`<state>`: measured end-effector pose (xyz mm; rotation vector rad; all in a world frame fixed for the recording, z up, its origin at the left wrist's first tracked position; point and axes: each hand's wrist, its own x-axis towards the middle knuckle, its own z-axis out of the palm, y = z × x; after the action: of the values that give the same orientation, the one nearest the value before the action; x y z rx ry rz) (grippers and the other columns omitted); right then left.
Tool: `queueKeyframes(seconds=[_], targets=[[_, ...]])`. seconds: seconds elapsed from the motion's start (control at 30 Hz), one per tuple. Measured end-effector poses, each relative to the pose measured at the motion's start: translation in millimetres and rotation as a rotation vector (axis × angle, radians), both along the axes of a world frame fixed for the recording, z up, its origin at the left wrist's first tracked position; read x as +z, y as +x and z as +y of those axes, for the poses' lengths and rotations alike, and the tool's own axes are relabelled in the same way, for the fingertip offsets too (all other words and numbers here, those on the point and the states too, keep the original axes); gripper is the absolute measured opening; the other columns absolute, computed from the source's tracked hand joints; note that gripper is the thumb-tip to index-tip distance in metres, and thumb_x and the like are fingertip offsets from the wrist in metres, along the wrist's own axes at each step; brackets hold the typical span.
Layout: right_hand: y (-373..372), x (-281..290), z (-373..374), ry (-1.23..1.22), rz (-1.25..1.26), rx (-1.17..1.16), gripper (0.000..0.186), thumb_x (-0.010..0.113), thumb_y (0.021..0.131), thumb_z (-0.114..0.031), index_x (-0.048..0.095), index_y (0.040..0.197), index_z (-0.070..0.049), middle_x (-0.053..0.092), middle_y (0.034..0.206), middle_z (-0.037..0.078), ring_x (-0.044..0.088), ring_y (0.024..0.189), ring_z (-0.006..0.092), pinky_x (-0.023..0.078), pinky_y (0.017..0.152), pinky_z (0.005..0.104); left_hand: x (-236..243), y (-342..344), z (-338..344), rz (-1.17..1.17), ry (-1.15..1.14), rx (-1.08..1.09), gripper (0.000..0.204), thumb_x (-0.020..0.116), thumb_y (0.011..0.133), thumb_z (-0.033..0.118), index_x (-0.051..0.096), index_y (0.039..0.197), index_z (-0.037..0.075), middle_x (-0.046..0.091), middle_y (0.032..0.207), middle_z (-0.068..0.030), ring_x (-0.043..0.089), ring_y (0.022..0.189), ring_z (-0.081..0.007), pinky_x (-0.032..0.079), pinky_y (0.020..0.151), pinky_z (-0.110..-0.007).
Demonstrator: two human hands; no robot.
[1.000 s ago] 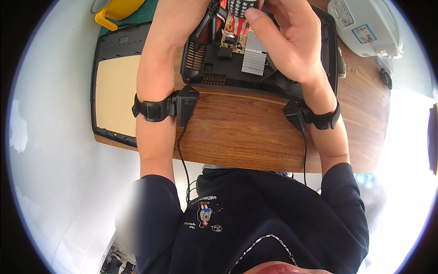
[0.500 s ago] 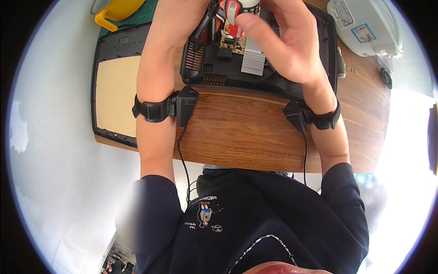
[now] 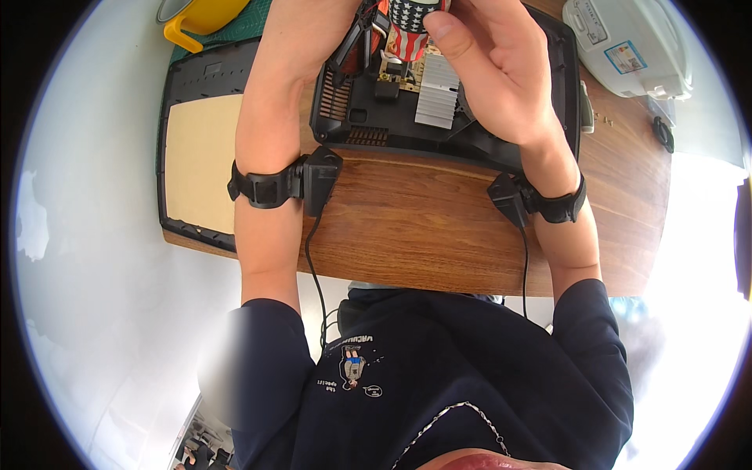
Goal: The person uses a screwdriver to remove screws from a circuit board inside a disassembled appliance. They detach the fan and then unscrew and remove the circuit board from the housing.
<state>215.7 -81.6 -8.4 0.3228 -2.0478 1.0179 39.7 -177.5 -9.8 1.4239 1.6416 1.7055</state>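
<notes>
At the top edge, my right hand (image 3: 501,74) is closed with its thumb on a cylinder patterned with white stars on dark and red-white stripes (image 3: 410,35); what kind of thing it is does not show. My left hand (image 3: 317,31) reaches in beside it, its fingers beyond the upper edge. Under the hands lies an opened black appliance housing (image 3: 368,117) with vent slots. It holds a circuit board (image 3: 392,78) and a silver finned heat sink (image 3: 437,92). Next to my left hand, a black and red part (image 3: 356,47) rises over the housing's left side.
To the left lies a black-framed panel (image 3: 171,157) with a beige inner face. A yellow-handled container (image 3: 205,22) stands on a green cutting mat (image 3: 254,19). At right are a white appliance (image 3: 627,51), several small screws (image 3: 603,119) and a black cable (image 3: 663,135) on the wooden table (image 3: 439,227).
The patterned cylinder has turned: its stars and stripes now face up where a red side with a pale oval showed. My right thumb has shifted slightly up and right.
</notes>
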Motion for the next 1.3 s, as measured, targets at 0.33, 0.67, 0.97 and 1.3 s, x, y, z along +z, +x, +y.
queueKeyframes(seconds=[0.33, 0.67, 0.97, 1.3], targets=[[1.3, 0.5, -7.0, 0.009, -0.026, -0.234, 0.064, 0.077, 0.079, 0.007, 0.058, 0.139, -0.003, 0.065, 0.124, 0.014, 0.061, 0.111, 0.0232, 0.052, 0.096, 0.0318, 0.2, 2.3, 0.0, -0.103, 0.027, -0.062, 0.04, 0.049, 0.092, -0.006, 0.057, 0.131, -0.001, 0.063, 0.114, -0.0053, 0.059, 0.105, -0.0132, 0.048, 0.092, -0.026], [-0.6, -14.4, -1.1, -0.213, 0.027, 0.084, 0.061, 0.05, 0.098, 0.006, 0.03, 0.156, 0.003, 0.056, 0.136, 0.016, 0.056, 0.117, 0.0199, 0.046, 0.102, 0.0317, -5.5, -1.9, 2.3, -0.051, 0.025, 0.005, 0.049, 0.045, 0.085, -0.009, 0.057, 0.132, -0.001, 0.062, 0.116, -0.0065, 0.059, 0.107, -0.0157, 0.046, 0.097, -0.027], [3.8, -8.2, -6.8, -0.305, 0.014, 0.125, 0.06, 0.052, 0.101, 0.002, 0.03, 0.156, 0.004, 0.056, 0.137, 0.017, 0.056, 0.119, 0.0197, 0.045, 0.103, 0.0318, -8.5, -5.1, 3.4, 0.018, 0.052, 0.015, 0.051, 0.044, 0.083, -0.009, 0.057, 0.132, -0.003, 0.063, 0.116, -0.0073, 0.059, 0.108, -0.0159, 0.046, 0.099, -0.028], [4.9, -4.1, -1.1, -0.356, 0.087, 0.15, 0.061, 0.056, 0.101, -0.001, 0.031, 0.156, 0.006, 0.057, 0.135, 0.017, 0.056, 0.119, 0.0201, 0.045, 0.106, 0.033, -5.9, -3.1, 0.3, 0.162, 0.019, 0.097, 0.05, 0.048, 0.086, -0.008, 0.055, 0.135, -0.004, 0.063, 0.123, -0.0109, 0.059, 0.116, -0.0192, 0.045, 0.104, -0.03]])
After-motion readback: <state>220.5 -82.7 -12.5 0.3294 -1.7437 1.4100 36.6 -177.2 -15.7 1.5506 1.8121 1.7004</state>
